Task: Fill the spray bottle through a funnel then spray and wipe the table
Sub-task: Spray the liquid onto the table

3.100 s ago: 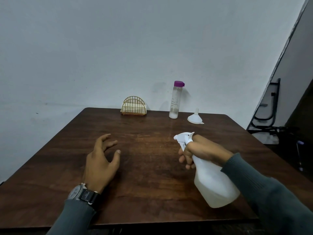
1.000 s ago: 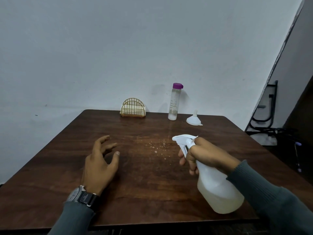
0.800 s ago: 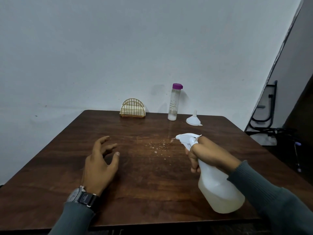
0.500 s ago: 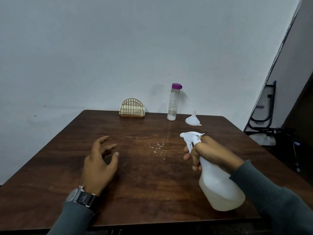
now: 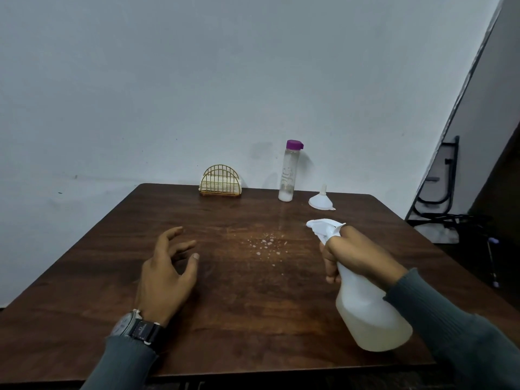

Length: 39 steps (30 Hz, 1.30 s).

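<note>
The right hand [image 5: 355,256] grips the spray bottle [image 5: 371,316] at the neck, fingers curled round and hiding the trigger. The left hand [image 5: 166,274] lies loosely spread, holding nothing. Droplets [image 5: 265,243] dot the table [image 5: 239,311] between both hands' fingertips.

Right hand [image 5: 357,256] grips the spray bottle [image 5: 368,311], nozzle toward droplets [image 5: 266,244] on the table [image 5: 239,319].

White spray bottle [image 5: 368,311], dark-brown wood-grain table [image 5: 239,299]
</note>
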Tool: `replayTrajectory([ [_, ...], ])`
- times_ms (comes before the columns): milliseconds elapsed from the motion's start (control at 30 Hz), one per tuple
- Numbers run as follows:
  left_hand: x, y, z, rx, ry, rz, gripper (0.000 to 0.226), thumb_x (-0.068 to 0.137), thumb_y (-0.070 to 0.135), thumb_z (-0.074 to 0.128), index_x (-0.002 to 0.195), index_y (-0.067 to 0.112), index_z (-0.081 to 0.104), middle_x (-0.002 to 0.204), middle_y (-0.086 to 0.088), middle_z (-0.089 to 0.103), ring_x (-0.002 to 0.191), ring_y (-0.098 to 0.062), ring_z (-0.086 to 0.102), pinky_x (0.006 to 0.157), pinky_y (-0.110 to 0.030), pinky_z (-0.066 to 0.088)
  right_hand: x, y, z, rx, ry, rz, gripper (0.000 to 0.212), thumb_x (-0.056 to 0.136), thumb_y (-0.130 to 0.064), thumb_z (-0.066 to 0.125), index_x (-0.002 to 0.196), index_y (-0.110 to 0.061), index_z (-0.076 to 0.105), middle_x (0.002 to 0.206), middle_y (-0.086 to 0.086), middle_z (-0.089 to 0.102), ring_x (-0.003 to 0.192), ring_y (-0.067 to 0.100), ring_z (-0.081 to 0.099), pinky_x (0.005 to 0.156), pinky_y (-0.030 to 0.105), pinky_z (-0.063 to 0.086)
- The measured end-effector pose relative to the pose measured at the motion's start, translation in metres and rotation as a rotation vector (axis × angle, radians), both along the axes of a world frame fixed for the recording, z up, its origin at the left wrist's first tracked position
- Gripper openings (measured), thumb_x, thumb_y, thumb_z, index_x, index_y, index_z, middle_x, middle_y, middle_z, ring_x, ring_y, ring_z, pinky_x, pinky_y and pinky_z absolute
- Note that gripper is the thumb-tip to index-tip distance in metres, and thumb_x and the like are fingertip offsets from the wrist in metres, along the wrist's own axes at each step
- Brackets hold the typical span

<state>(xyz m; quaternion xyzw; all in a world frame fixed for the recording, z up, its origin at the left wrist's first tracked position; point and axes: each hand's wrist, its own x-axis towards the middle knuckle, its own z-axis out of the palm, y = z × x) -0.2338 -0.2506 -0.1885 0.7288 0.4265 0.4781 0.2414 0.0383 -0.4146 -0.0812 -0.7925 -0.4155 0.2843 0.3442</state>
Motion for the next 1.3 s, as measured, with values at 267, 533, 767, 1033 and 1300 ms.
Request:
replayTrajectory([
  [267,-0.001,-0.001,0.001,-0.002,0.017,0.0,0.061,0.09,0.018,0.077,0.142,0.026,0.046,0.115,0.015,0.075,0.106,-0.006,0.068,0.086,-0.028,0.051,0.006,-0.003,-0.002,-0.022,0.125,-0.035,0.028,0.066,0.01,0.054,0.089,0.008,0.069,0.086,0.027,0.072,0.058,0.033,0.064,0.052,0.032,0.05],
  [533,-0.002,-0.001,0.002,-0.013,0.01,-0.003,0.06,0.09,0.018,0.077,0.141,0.027,0.047,0.114,0.016,0.074,0.105,-0.005,0.068,0.089,-0.029,0.051,0.004,-0.006,0.0,-0.033,0.114,0.043,0.026,0.065,0.012,0.052,0.075,-0.004,0.07,0.072,0.019,0.069,0.058,0.035,0.064,0.052,0.032,0.05],
  [767,-0.002,-0.001,0.001,-0.022,0.002,-0.011,0.06,0.09,0.019,0.077,0.141,0.028,0.046,0.114,0.018,0.074,0.109,-0.012,0.07,0.091,-0.032,0.052,-0.002,-0.004,0.002,-0.039,0.067,0.132,0.046,0.072,0.003,0.05,0.105,-0.021,0.072,0.078,0.031,0.065,0.054,0.029,0.063,0.055,0.029,0.052],
  [1033,-0.002,-0.001,0.001,-0.017,-0.009,-0.008,0.06,0.09,0.019,0.077,0.141,0.03,0.047,0.114,0.016,0.075,0.109,-0.013,0.072,0.093,-0.036,0.055,-0.004,-0.003,0.0,-0.124,0.08,0.108,0.037,0.064,0.013,0.057,0.095,0.001,0.071,0.091,0.016,0.078,0.063,0.023,0.066,0.05,0.028,0.05],
  [1300,-0.002,-0.003,0.002,-0.005,-0.013,0.005,0.059,0.09,0.018,0.077,0.141,0.029,0.048,0.109,0.021,0.073,0.103,-0.01,0.071,0.09,-0.032,0.053,-0.011,-0.004,0.003,-0.131,0.014,0.11,0.017,0.065,0.008,0.052,0.066,0.003,0.068,0.065,0.016,0.069,0.052,0.022,0.061,0.052,0.027,0.05],
])
